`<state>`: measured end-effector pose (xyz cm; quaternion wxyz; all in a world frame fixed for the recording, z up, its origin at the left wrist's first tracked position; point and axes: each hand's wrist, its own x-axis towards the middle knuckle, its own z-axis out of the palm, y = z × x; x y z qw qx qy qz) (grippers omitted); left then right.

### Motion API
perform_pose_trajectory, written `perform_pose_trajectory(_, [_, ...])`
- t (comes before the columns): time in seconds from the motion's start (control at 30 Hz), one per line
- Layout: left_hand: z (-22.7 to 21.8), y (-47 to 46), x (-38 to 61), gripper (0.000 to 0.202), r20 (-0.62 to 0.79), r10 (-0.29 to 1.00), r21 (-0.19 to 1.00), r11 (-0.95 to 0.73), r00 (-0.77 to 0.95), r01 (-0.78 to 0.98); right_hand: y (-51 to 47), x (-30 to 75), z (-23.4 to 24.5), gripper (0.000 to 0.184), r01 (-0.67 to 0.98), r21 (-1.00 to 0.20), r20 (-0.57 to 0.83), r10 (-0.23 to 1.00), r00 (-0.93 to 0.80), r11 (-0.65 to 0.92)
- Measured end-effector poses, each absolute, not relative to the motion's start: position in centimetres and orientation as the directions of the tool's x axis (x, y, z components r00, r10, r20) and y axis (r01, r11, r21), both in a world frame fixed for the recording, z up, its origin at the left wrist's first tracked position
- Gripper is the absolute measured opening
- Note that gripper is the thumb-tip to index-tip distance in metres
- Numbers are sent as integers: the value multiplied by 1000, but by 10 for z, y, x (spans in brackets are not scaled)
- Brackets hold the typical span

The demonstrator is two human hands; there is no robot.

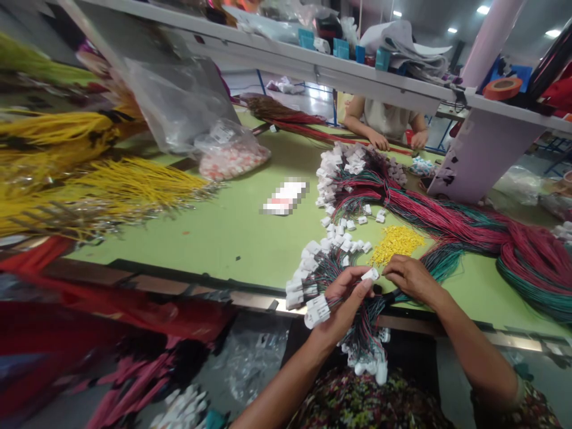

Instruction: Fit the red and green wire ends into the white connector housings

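Both the left hand (343, 305) and right hand (413, 279) pinch closed on a white plastic connector (370, 274), the stiff place to hold. Its floppy wires (364, 330) trail toward six o'clock.

We've got free desk (192, 250) ahead of L hand (344, 304), approx. up to the yellow wires (120, 190). R hand (413, 279) has less room: yellow bits (397, 244) just ahead, red/green wire bundle (451, 205) blocking the right, shelf support (485, 155) beyond.
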<state>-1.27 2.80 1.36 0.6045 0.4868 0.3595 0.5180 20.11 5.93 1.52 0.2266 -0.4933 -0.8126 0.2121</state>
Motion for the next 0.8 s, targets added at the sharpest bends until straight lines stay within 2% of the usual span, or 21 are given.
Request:
perform_pose_trajectory(0.1, [12,27,-14,22,112,976,970,-67,184,-234,49,194,25,13,672,-621,230,913,-336,404])
perform_pose_trajectory(0.2, [11,24,-15,22,138,975,970,-98,175,-221,28,180,42,10,508,-751,374,906,-197,421])
perform_pose_trajectory(0.27, [10,21,-16,22,150,973,967,-107,177,-233,14,170,54,11,431,-785,417,894,-165,446])
perform_pose_trajectory(0.47, [7,17,-17,24,227,957,955,-182,182,-234,-6,159,69,16,507,-664,528,825,-201,549])
perform_pose_trajectory(0.63, [7,17,-17,25,297,939,939,-255,171,-232,-5,159,69,17,495,-643,564,799,-209,584])
perform_pose_trajectory(0.8, [7,18,-17,26,359,918,920,-317,168,-232,-4,155,64,13,353,-802,479,872,-101,481])
